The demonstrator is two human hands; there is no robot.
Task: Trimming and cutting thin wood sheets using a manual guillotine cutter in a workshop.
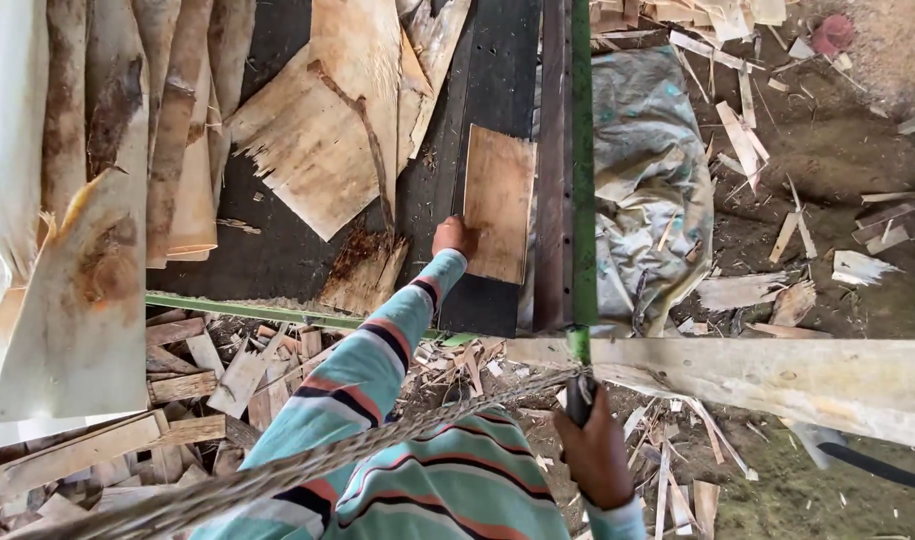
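Basically, the rectangular veneer piece (499, 203) was pinned at its near-left corner by the left hand (454, 237), fingers hidden, beside the bed's right green rail (581, 150), best kept square, while the right hand (595, 455) was clenched on a dark handle (578, 397).

Dirt floor (828, 160), scattered wood scraps (748, 140), crumpled tarp (648, 170)

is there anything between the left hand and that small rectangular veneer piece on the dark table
Nothing visible: the left hand already touches the left edge of the small veneer sheet on the dark table. The right hand is apart, gripping a dark handle below the table.
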